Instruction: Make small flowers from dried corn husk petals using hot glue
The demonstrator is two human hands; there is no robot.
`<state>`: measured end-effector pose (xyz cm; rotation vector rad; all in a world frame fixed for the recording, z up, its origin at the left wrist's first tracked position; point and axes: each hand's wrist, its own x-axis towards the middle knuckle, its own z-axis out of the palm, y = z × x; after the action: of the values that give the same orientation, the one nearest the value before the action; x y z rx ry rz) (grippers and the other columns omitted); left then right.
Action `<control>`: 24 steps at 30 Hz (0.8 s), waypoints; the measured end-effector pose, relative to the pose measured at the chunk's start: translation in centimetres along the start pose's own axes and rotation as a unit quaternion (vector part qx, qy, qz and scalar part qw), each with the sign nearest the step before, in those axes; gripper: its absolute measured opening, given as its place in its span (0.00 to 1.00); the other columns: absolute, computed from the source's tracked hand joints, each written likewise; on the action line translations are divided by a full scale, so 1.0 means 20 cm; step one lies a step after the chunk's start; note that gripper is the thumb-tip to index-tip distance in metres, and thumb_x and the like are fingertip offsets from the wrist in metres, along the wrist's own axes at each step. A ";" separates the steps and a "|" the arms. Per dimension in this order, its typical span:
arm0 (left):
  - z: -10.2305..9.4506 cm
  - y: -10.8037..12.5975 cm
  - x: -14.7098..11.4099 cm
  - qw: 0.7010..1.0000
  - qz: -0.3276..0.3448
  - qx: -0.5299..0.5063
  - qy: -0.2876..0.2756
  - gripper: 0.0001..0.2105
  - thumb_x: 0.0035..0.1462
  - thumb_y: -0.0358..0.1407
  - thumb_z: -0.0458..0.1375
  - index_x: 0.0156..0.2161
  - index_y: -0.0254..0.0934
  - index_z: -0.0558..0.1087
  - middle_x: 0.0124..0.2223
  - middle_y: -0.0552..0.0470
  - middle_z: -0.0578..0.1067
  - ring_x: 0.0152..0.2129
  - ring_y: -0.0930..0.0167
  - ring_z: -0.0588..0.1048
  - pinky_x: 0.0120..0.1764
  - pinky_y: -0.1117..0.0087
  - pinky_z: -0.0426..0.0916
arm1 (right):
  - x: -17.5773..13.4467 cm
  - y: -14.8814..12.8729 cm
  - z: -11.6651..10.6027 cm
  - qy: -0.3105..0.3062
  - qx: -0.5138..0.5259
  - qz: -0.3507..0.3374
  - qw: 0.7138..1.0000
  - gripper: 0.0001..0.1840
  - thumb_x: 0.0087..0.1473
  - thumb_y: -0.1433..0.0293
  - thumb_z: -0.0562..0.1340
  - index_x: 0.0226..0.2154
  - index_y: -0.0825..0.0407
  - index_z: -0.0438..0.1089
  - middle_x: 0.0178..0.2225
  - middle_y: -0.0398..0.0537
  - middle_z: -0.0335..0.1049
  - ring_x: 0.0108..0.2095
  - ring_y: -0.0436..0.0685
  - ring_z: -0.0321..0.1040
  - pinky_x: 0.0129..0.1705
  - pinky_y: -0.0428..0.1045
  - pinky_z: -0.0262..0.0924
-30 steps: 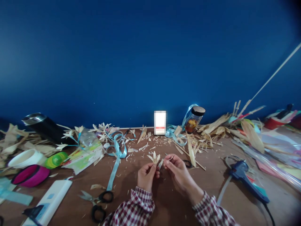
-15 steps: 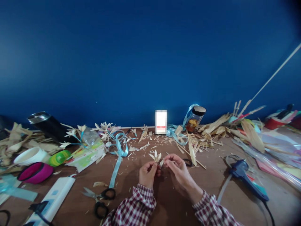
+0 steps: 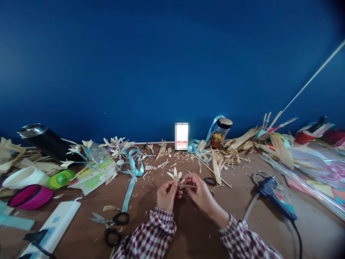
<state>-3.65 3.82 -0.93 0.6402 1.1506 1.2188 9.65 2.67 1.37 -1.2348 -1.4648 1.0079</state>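
Observation:
My left hand [image 3: 166,197] pinches the base of a small cream corn-husk flower [image 3: 175,175], whose pointed petals spread upward above the thumb. Close beside it on the right, my right hand [image 3: 201,196] is closed on a thin piece of corn husk [image 3: 188,186] between thumb and fingers. That piece reaches toward the flower's base; whether the two touch I cannot tell. Scissors with black handles [image 3: 112,226] lie spread apart on the brown table [image 3: 194,237], left of my left sleeve. Behind my right hand is another black-handled tool [image 3: 210,181], partly hidden.
Light-blue ribbon [image 3: 129,190] trails at left, near finished husk flowers [image 3: 117,144], a black flask [image 3: 48,142] and a white power strip [image 3: 58,223]. Husk scraps [image 3: 215,163] and a lidded jar [image 3: 221,133] stand at the back. A blue glue gun [image 3: 276,198] lies right.
My right hand has turned and shifted slightly left, so the husk piece now lies more level beside the flower. The whole view has shifted a little; my left hand keeps its pinch.

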 end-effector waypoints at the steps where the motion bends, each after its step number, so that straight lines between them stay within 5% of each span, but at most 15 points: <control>1: 0.00 0.00 0.00 1.000 0.000 0.000 0.001 0.16 0.37 0.43 0.65 0.28 0.30 0.74 0.25 0.50 0.77 0.14 0.76 0.72 0.17 0.76 0.68 | 0.00 0.00 0.00 0.006 -0.021 -0.007 1.000 0.18 0.42 0.81 0.56 0.38 0.51 0.64 0.33 0.45 0.69 0.35 0.54 0.68 0.38 0.49 0.62; 10: 0.01 0.00 0.01 0.999 -0.023 -0.026 0.005 0.15 0.34 0.40 0.67 0.27 0.31 0.74 0.24 0.50 0.78 0.19 0.72 0.76 0.22 0.74 0.71 | 0.02 0.01 0.03 -0.005 0.001 -0.004 1.000 0.18 0.43 0.80 0.57 0.39 0.50 0.64 0.36 0.47 0.69 0.36 0.54 0.69 0.38 0.49 0.65; 18: 0.01 -0.01 0.01 0.998 -0.043 -0.047 0.020 0.17 0.32 0.41 0.68 0.27 0.31 0.73 0.24 0.49 0.78 0.17 0.75 0.75 0.20 0.77 0.71 | 0.02 0.06 0.03 0.034 0.114 0.082 0.989 0.13 0.44 0.72 0.63 0.35 0.52 0.63 0.28 0.44 0.71 0.29 0.53 0.69 0.32 0.48 0.63; 24: 0.02 -0.02 0.01 0.999 -0.030 -0.021 0.021 0.18 0.31 0.42 0.68 0.26 0.30 0.74 0.20 0.52 0.76 0.15 0.74 0.73 0.17 0.77 0.69 | 0.03 0.06 0.03 0.061 0.153 0.081 0.983 0.14 0.44 0.66 0.64 0.35 0.52 0.62 0.25 0.41 0.67 0.25 0.49 0.65 0.27 0.45 0.61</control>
<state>-3.21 3.89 -1.13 0.5477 1.1672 1.2073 9.31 3.48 0.28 -1.1793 -1.0813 1.1946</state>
